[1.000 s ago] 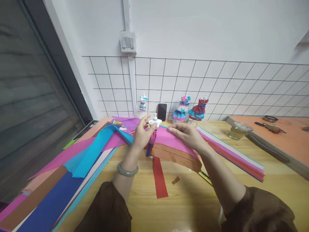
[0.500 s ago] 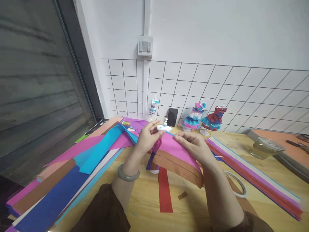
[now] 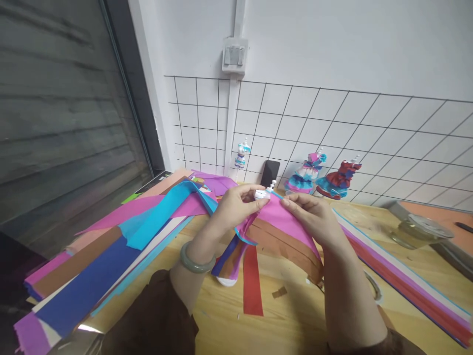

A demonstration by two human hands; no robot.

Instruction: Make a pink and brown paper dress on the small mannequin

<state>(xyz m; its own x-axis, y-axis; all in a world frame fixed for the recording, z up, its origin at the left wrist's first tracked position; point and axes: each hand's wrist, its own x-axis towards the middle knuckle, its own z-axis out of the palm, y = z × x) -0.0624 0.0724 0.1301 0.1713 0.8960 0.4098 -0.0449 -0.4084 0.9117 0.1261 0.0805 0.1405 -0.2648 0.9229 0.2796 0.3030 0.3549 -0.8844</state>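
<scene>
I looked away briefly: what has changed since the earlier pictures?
The held mannequin has tipped: its top leans right, its base has swung left and nearer the camera. The left hand still holds it; the right hand still pinches the pink paper. Nothing was visibly taken up or let go. The red strip and phone stayed put.

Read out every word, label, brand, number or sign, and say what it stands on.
No text can be read.
White marks on the black sheet: too small and blurred to read.
Phone and wall switch: no lettering I can make out.
</scene>
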